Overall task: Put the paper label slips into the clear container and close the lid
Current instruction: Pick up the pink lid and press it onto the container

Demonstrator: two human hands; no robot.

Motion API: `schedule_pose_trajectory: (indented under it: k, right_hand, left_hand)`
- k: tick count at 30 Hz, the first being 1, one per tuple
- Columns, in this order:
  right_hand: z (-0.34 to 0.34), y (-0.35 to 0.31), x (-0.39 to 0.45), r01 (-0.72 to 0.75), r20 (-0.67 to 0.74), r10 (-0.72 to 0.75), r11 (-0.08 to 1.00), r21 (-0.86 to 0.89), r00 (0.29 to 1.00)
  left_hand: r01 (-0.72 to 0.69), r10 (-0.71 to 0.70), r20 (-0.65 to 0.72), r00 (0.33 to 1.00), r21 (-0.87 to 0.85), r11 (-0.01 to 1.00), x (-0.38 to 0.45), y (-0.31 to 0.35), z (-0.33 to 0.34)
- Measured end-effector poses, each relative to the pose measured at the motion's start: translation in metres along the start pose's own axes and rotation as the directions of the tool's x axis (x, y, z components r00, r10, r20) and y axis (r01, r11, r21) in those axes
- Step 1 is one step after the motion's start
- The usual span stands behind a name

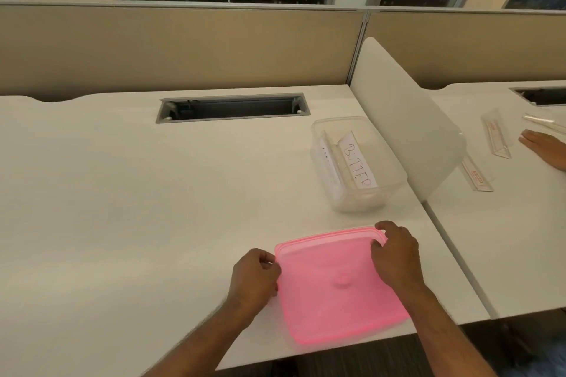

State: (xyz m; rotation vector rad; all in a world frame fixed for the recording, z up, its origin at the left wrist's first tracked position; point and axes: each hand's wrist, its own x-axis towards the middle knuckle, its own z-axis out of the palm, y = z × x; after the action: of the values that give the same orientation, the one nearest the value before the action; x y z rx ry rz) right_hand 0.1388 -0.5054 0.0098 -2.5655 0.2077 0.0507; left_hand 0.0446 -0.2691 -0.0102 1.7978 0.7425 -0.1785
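A clear plastic container (356, 193) stands open on the white desk, to the right of centre. Inside it lean paper label slips; one slip (358, 161) reads "BUTTER", and another slip (327, 162) stands to its left. A pink translucent lid (333, 285) lies flat near the desk's front edge, in front of the container. My left hand (255, 280) pinches the lid's left edge. My right hand (396, 254) grips its far right corner, fingers curled over the rim.
A white divider panel (407, 122) rises right of the container. Beyond it, on the neighbouring desk, lie clear rulers (496, 139) and another person's hand (543, 147). A cable slot (231, 108) is cut into the desk at the back.
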Motion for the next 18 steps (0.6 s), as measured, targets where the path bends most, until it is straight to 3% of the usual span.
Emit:
schedule_pose_trajectory:
  k: [4,7,18]
  right_hand:
    - [-0.001,-0.013,-0.015,0.064,0.013,-0.067,0.982,0.180,0.998]
    - [-0.003,-0.020,-0.030,0.073,0.050,-0.092,0.951,0.299,0.994]
    - [-0.040,-0.041,-0.056,0.107,0.049,-0.152,0.855,0.508,0.987]
  left_hand:
    - [-0.039,0.041,-0.115,0.992,0.022,0.999,0.001,-0.005,-0.025]
    - [-0.067,0.055,-0.159,0.986,-0.070,0.995,-0.002,-0.002,-0.042]
    - [-0.332,0.248,-0.307,0.919,-0.258,0.907,-0.026,0.031,-0.077]
